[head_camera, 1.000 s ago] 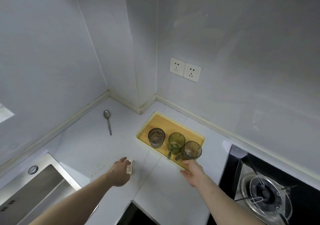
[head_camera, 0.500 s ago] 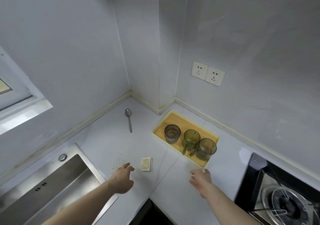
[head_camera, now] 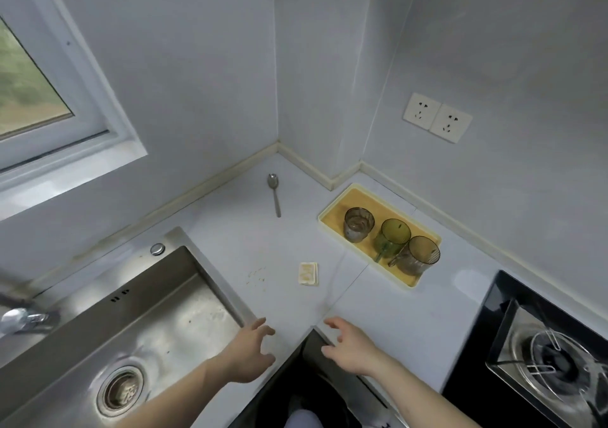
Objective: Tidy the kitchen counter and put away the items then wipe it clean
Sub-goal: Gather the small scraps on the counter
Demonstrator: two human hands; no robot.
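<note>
White counter (head_camera: 394, 312) spreads before us, tidying partly done by our reckoning and wiping not begun. Steel sink (head_camera: 148, 322) lies left, black stove (head_camera: 543, 355) right. Our tray (head_camera: 332, 212) sits against the back wall holding three cups (head_camera: 394, 233) upright. We hold our left hand (head_camera: 246, 352) and right hand (head_camera: 352, 348) low at the near edge, fingers loosely spread, empty. A spoon (head_camera: 274, 194) lies loose near the corner; a small sponge (head_camera: 308, 274) rests mid-counter beside crumbs (head_camera: 258, 276). Next, we judge, the spoon needs lifting, then the sponge gripped. Nothing blocks either reach.
</note>
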